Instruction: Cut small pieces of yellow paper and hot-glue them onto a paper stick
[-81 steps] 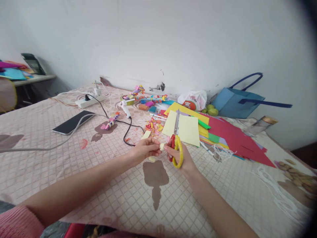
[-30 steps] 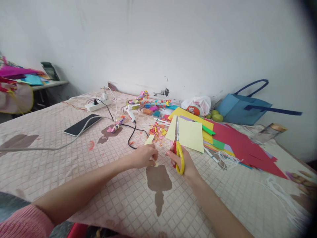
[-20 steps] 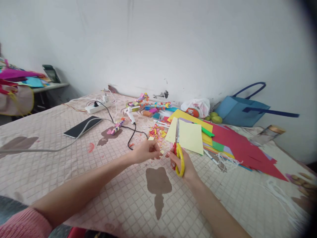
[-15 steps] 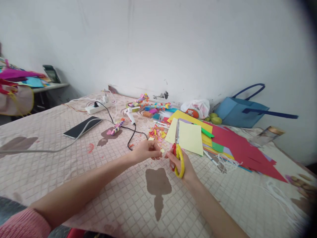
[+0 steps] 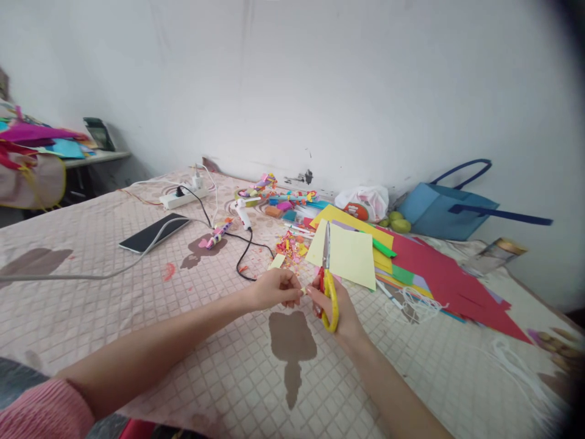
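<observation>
A patterned cloth covers the worktop (image 5: 196, 378), and clock directions here run from the two hands, with twelve towards the wall. Nearest, at eight o'clock, is a pink sleeve (image 5: 48, 411); at six, a brown motif (image 5: 292, 341) shows on the cloth. At the centre, the left hand (image 5: 273, 289) has its fingers closed in a pinch on a tiny pale yellow scrap (image 5: 303, 291). The right hand (image 5: 342, 310) curls around the red and yellow handles of the scissors (image 5: 327, 275), whose blades point to about twelve, looking closed; its thumb tip reaches the scrap, but whether it presses on it I cannot tell. A pale yellow strip (image 5: 276, 261) lies just beside the left hand at eleven, and a heap of coloured bits (image 5: 291, 245) near twelve. Pale yellow sheets (image 5: 351, 253) lie at one, tangled white string (image 5: 420, 303) at three. Further out, a purple decorated stick (image 5: 217, 233) and a white glue gun (image 5: 244, 213) lie between ten and eleven, a power strip (image 5: 183, 196) beyond them at ten. Red sheets (image 5: 448, 274) spread between two and three, with a blue bag (image 5: 450, 210) behind at two, before the white wall (image 5: 292, 79).
</observation>
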A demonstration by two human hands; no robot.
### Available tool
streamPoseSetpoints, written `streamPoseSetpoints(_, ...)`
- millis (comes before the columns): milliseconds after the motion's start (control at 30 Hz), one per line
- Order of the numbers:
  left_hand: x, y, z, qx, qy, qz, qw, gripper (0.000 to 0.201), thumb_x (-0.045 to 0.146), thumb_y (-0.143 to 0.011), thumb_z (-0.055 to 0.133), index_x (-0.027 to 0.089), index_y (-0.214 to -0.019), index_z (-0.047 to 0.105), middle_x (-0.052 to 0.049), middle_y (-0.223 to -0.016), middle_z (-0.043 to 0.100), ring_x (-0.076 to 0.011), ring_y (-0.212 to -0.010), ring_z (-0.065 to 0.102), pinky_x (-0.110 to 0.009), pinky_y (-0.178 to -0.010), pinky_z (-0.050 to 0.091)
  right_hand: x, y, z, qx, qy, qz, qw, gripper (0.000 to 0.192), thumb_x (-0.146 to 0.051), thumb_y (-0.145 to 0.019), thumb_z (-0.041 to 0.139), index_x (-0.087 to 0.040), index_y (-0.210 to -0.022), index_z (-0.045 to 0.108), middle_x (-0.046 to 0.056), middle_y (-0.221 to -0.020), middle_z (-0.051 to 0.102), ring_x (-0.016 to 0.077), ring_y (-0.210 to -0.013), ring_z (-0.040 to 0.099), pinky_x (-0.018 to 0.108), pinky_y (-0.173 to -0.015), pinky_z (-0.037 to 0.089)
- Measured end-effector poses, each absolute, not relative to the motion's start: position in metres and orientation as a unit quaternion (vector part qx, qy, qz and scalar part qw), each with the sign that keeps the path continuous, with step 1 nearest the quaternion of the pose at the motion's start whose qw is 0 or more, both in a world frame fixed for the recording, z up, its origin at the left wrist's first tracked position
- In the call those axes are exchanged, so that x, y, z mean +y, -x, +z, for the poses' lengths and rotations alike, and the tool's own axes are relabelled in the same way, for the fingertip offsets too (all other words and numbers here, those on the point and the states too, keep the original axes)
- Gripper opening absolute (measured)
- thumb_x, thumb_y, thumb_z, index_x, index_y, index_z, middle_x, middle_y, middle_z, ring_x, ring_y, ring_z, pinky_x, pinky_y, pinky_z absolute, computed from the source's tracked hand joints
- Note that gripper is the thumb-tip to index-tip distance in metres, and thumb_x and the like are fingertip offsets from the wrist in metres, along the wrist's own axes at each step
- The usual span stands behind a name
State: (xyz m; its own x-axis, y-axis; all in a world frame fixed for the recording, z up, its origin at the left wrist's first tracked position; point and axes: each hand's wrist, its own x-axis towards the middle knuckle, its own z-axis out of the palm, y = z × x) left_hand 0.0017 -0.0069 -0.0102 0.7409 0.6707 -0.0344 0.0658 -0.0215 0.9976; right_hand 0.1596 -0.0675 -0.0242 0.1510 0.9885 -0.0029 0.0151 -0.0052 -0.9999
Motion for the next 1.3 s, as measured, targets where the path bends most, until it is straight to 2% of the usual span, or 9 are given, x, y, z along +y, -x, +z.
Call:
streamPoseSetpoints(500,-0.0085,-0.0020,-0.0156,0.274,-0.669,0.212,0.658,0.034,0.043,-0.068,0.066,0.012,-0.066,0.056,-0.004,-0.063,0.065,-0.0085,-0.051,0.058,-0.020,-0.052,0.046,-0.0668,-0.1589,-0.0239,-0.467,0.543,0.456,0.528,0.034,-0.041,-0.067,0.069,-0.021,-0.073,0.042,-0.009,-0.047,0.044,0.0067,-0.036,0.040,0.019,-0.035,0.032)
streamPoseSetpoints(967,-0.0072,-0.0029,-0.0119,0.290,-0.636,0.233,0.676,0.038,0.047,-0.066,0.067,0.012,-0.069,0.055,-0.003,-0.064,0.065,-0.0080,-0.052,0.058,-0.019,-0.051,0.046,-0.0655,-0.1592,-0.0260,-0.455,0.535,0.452,0.549,0.036,-0.040,-0.064,0.072,-0.021,-0.074,0.042,-0.009,-0.054,0.047,0.0050,-0.035,0.039,0.019,-0.035,0.034)
streamPoseSetpoints(1167,-0.0044,-0.0031,-0.0130,0.303,-0.626,0.237,0.678,0.041,0.053,-0.069,0.061,0.012,-0.071,0.056,-0.003,-0.065,0.065,-0.0085,-0.053,0.059,-0.020,-0.052,0.047,-0.0655,-0.1606,-0.0261,-0.454,0.542,0.452,0.543,0.035,-0.041,-0.066,0.070,-0.021,-0.074,0.042,-0.010,-0.050,0.044,0.0057,-0.035,0.038,0.020,-0.035,0.033)
streamPoseSetpoints(1300,-0.0038,-0.0024,-0.0133,0.301,-0.634,0.230,0.674,0.040,0.049,-0.066,0.067,0.011,-0.071,0.057,-0.003,-0.063,0.064,-0.0083,-0.052,0.058,-0.020,-0.051,0.046,-0.0662,-0.1597,-0.0259,-0.459,0.537,0.454,0.543,0.033,-0.037,-0.066,0.070,-0.021,-0.074,0.042,-0.010,-0.051,0.046,0.0055,-0.036,0.039,0.019,-0.035,0.033)
